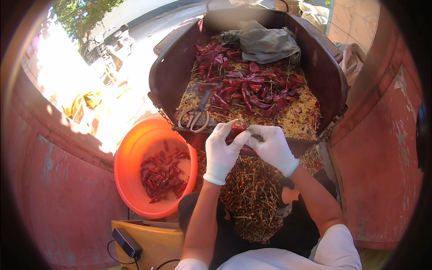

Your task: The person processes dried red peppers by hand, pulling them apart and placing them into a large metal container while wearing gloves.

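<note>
Between my two white-gloved hands is a dried red chili pepper (238, 127), its torn or cut end facing up. My left hand (222, 148) grips it between thumb and fingers. The fingertips of my right hand (271, 143) meet at the pepper's right side, seemingly pinching it; what they hold is partly hidden. Just beyond, a heap of dried red chilies (249, 91) lies on a bed of yellow seeds (300, 118) in a dark red metal cart (168, 74). Scissors (199, 113) with pale loop handles rest at the cart's near left edge.
An orange plastic tub (123, 168) holding chilies stands left of my knees. Stems and debris (253, 202) pile up between my legs. A grey cloth (270, 44) lies at the cart's back. Red door panels (378, 162) flank both sides; a wooden stool (152, 243) bears a black device (127, 242).
</note>
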{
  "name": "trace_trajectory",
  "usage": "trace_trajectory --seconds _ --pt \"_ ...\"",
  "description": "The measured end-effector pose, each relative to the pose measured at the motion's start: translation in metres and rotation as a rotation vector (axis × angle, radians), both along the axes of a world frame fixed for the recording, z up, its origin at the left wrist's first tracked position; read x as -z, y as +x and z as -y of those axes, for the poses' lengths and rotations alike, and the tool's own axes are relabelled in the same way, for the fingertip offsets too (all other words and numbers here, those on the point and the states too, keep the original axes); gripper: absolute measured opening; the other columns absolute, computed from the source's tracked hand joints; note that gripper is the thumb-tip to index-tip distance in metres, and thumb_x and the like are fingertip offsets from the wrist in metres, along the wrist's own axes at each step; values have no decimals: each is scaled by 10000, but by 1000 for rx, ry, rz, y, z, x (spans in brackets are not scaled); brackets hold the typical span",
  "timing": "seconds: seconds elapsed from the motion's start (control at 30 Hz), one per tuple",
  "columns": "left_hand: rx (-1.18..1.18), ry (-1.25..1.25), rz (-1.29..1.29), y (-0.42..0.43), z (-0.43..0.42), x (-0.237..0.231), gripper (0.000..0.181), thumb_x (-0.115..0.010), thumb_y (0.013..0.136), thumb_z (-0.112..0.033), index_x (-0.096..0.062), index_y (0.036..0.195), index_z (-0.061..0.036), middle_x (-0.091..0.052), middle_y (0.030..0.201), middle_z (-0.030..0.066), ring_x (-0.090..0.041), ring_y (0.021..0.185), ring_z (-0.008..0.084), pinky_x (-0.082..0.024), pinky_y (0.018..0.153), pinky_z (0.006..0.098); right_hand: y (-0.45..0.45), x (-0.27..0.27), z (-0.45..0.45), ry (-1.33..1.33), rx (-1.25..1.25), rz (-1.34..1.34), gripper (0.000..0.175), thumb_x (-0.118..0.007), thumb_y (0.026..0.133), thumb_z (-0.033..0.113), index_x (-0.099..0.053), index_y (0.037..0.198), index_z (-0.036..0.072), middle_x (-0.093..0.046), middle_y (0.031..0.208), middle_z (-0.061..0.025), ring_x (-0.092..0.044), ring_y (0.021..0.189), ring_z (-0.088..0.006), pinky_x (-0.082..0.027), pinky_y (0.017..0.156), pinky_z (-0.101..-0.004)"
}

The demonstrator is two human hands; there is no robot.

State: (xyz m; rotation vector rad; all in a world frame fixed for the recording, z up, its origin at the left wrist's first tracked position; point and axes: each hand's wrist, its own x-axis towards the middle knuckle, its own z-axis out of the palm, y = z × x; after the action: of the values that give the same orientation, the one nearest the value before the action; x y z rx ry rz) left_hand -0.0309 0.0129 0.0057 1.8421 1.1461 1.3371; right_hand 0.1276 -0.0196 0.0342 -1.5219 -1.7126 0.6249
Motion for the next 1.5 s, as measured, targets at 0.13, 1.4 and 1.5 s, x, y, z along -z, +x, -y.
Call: trace_trajectory --seconds 0.13,1.4,1.5 --pt "57 37 44 0 0 0 293 -755 864 -266 -730 1011 -14 -670 902 126 -666 768 253 -519 686 329 5 5 -2 102 -23 15 186 -730 857 157 -706 987 27 -732 868 -137 -729 805 -267 -565 733 -349" --pt "208 -461 807 -9 3 -2 216 -604 992 -162 -640 1149 -18 -679 967 50 -591 700 55 -332 432 186 49 4 -30 -227 130 -810 254 -609 1004 251 -661 1128 36 -700 984 -58 -669 815 -135 -551 701 -283" --pt "265 -531 941 -9 2 -6 279 -589 978 -111 -585 1243 -24 -683 1093 107 -621 768 71 -352 439 183 45 2 -29 -219 145 -674 268 -624 984 230 -697 1133 19 -709 976 -41 -657 805 -116 -542 702 -273"
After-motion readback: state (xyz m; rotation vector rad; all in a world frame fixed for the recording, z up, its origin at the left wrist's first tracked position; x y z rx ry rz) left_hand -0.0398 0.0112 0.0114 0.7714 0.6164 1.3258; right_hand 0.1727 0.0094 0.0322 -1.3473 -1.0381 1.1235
